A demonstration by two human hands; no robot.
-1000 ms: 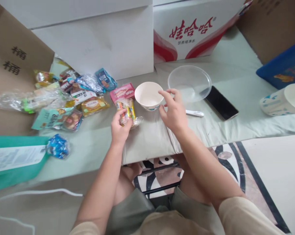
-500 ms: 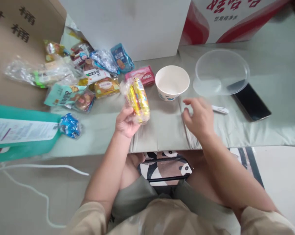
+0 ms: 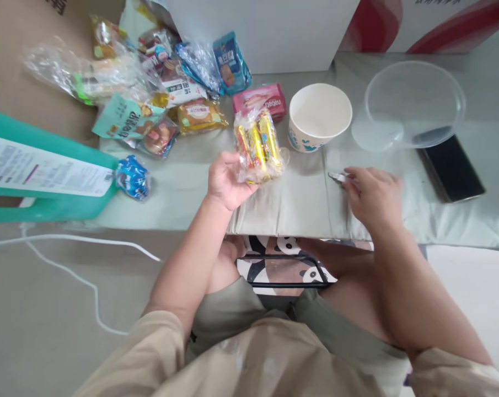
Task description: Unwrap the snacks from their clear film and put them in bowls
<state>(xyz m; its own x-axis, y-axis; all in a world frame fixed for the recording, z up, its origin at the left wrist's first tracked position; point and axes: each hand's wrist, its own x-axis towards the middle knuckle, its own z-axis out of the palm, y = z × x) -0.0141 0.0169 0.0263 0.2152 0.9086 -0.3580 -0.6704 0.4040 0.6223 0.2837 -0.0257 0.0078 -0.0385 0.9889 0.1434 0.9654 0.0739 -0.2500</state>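
Note:
My left hand (image 3: pixel 226 181) holds a clear bag of yellow and red wrapped sweets (image 3: pixel 257 146) lifted just above the pale green cloth (image 3: pixel 282 198). My right hand (image 3: pixel 373 196) lies palm down on the cloth over a small white tool (image 3: pixel 337 176), only whose tip shows; whether the fingers grip it I cannot tell. A white paper bowl (image 3: pixel 319 116) stands empty just beyond the bag. A clear plastic bowl (image 3: pixel 414 102) sits to its right, beside a black phone (image 3: pixel 454 171).
Several snack packets (image 3: pixel 166 94) lie heaped at the back left, with a pink packet (image 3: pixel 259 99) and a blue wrapped sweet (image 3: pixel 132 177) nearby. A teal box (image 3: pixel 34 171) stands at left. White and red cartons line the back. A white cable (image 3: pixel 79 248) runs over the floor.
My left hand has lifted the bag of sweets off the cloth and tilted it upright. My right hand has drawn back from the paper bowl and dropped onto the white tool.

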